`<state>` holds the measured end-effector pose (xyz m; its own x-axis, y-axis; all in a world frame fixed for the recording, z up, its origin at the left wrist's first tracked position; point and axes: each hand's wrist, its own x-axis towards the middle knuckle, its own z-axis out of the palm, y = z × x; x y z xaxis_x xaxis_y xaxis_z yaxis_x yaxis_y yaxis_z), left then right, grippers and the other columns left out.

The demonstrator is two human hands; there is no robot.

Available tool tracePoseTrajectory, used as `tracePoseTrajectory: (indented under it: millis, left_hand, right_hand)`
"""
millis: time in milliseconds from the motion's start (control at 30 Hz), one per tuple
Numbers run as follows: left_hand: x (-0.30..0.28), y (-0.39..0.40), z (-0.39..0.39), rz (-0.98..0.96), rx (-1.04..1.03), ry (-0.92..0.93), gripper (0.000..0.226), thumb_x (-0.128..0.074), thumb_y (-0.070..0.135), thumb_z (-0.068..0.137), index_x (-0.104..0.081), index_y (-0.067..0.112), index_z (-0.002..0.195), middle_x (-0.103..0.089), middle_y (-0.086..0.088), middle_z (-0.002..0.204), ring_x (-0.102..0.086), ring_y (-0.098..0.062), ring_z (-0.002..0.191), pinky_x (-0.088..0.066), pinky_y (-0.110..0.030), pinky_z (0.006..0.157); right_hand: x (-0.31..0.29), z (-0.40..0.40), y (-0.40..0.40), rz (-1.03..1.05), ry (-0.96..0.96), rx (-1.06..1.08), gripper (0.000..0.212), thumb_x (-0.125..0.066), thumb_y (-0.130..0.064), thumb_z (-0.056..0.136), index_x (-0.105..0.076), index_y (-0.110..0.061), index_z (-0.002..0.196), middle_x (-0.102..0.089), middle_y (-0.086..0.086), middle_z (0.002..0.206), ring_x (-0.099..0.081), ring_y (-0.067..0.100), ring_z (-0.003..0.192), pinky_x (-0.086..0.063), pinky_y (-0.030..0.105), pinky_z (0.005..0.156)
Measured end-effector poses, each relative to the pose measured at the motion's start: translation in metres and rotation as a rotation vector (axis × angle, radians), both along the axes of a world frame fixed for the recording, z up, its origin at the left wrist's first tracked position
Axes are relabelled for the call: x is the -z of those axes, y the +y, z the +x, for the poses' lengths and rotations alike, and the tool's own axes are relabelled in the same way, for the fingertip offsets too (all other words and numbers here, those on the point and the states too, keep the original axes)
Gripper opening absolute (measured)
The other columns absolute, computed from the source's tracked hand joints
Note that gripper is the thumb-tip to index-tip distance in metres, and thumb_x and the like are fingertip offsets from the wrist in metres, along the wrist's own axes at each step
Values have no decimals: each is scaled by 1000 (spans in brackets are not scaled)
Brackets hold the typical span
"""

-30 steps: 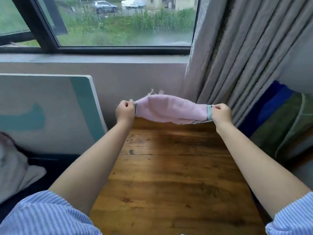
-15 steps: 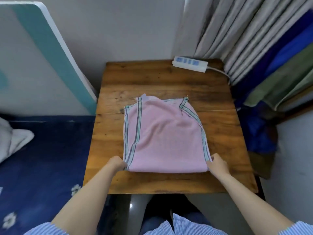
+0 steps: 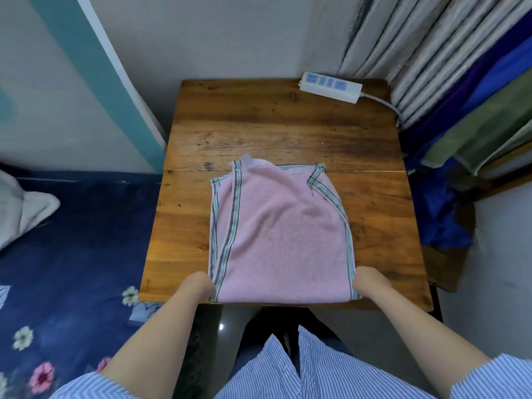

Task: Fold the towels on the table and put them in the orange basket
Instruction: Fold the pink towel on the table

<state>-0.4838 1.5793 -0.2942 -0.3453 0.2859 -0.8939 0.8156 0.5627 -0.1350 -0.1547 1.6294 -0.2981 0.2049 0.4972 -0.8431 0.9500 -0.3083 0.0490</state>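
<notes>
A pink towel [image 3: 282, 234] with green and grey striped borders lies folded on the wooden table [image 3: 282, 131], its fold along the near edge. My left hand [image 3: 198, 285] grips the towel's near left corner. My right hand [image 3: 371, 283] grips the near right corner. The far corners lie loose and a little uneven, the right one turned over. No orange basket is in view.
A white power strip [image 3: 331, 87] lies at the table's far right corner, its cable running off right. Grey curtains [image 3: 403, 47] and blue and green cloths [image 3: 475, 110] hang to the right. A blue flowered bedcover [image 3: 72, 254] lies to the left.
A second ago I held the towel up in the air by the window. It has come down flat on the table, and my hands drew its near edge toward me.
</notes>
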Motion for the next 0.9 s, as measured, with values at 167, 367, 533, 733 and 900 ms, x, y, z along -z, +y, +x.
tracePoseTrajectory:
  millis: [167,367,533,733,900]
  left_hand:
    - [-14,29,1,252,8,96,18,-46,17,86,-57,12,100,-57,-6,106,-54,-22,99,-45,-30,83]
    - [-34,97,18,447,295,245,27,-43,12,87,-56,12,111,-55,-8,116,-52,-24,108,-43,-30,87]
    - [-34,142,31,490,330,232,29,-43,11,86,-55,14,113,-54,-8,120,-50,-25,114,-42,-30,86]
    - [-24,181,37,533,281,173,31,-40,9,88,-49,11,118,-52,-9,124,-49,-26,116,-43,-33,90]
    - [-12,227,35,578,320,143,31,-37,15,93,-44,10,123,-47,-10,129,-42,-26,122,-41,-35,91]
  right_hand:
    - [-13,-18,26,272,-41,-105,20,-40,-15,90,-58,-13,99,-61,7,108,-58,23,94,-46,30,73]
    - [-23,-54,65,573,-20,-300,24,-40,-11,90,-57,-6,106,-59,12,113,-48,28,107,-43,34,82]
    - [-23,-73,98,653,53,-275,20,-41,-11,88,-56,-6,99,-60,12,107,-50,29,102,-43,34,78]
    - [-12,-87,142,615,141,-227,28,-40,-11,89,-56,-8,112,-56,11,118,-49,29,111,-44,33,83]
    - [2,-94,178,588,167,-173,37,-40,-17,93,-46,-20,129,-50,10,121,-47,28,112,-42,34,85]
